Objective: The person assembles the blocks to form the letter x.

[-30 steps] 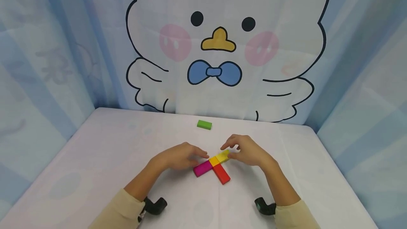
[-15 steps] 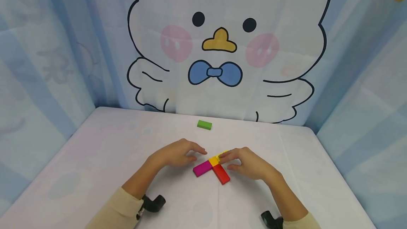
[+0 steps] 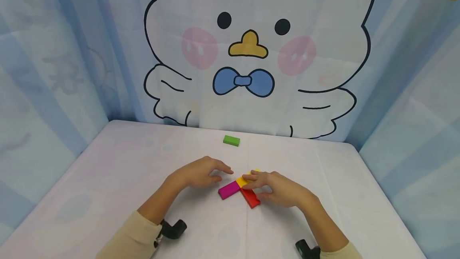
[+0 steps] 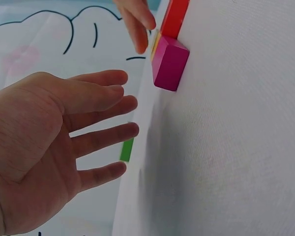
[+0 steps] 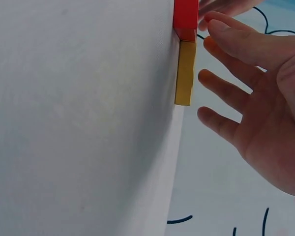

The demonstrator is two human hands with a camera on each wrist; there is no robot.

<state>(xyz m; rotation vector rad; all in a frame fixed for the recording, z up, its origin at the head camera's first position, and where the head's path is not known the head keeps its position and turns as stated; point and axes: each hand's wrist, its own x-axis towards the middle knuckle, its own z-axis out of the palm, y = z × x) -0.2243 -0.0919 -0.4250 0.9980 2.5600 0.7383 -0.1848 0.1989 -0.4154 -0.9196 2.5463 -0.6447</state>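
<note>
A magenta block (image 3: 229,190), an orange-yellow block (image 3: 239,181) and a red block (image 3: 249,198) lie together in a branching shape on the white table. A yellow block (image 5: 186,73) continues the line, mostly hidden behind my right fingers in the head view. My right hand (image 3: 279,189) hovers over the yellow and red blocks, fingers spread and loosely bent, holding nothing. In the right wrist view its fingertips stand apart from the yellow block. My left hand (image 3: 203,173) is held in the air just behind and left of the magenta block, its fingers extended and gripping nothing.
A green block (image 3: 231,140) lies alone near the table's (image 3: 118,147) back edge. Behind it hangs a curtain (image 3: 248,107) with a cartoon bird, and more curtains hang at both sides. Black camera mounts (image 3: 174,229) stick out from the wrists.
My right hand has left the yellow block's far end and come nearer and slightly left, over the joined blocks. The left hand has drawn slightly up and away. The blocks look unmoved.
</note>
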